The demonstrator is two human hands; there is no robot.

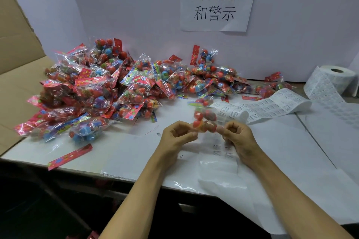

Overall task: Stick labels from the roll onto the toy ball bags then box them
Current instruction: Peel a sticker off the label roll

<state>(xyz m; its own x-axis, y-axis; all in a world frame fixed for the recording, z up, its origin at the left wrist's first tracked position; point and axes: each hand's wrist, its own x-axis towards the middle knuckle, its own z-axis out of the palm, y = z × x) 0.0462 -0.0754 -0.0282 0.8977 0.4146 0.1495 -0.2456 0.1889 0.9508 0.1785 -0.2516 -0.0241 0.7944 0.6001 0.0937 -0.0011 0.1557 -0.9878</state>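
One clear toy ball bag (204,118) with red balls hangs blurred above the table, held between both hands. My left hand (175,135) pinches its lower left edge and my right hand (238,136) pinches its lower right edge. A big heap of toy ball bags (108,87) covers the table's left and back. The label roll (337,77) stands at the far right, and its unrolled label strip (272,105) runs across the table towards the held bag. An open cardboard box (17,75) lies at the left.
A loose red header card (70,156) lies near the table's front edge at the left. Spent backing paper (219,167) drapes over the front edge under my hands. A paper sign (217,0) is taped to the white back wall.
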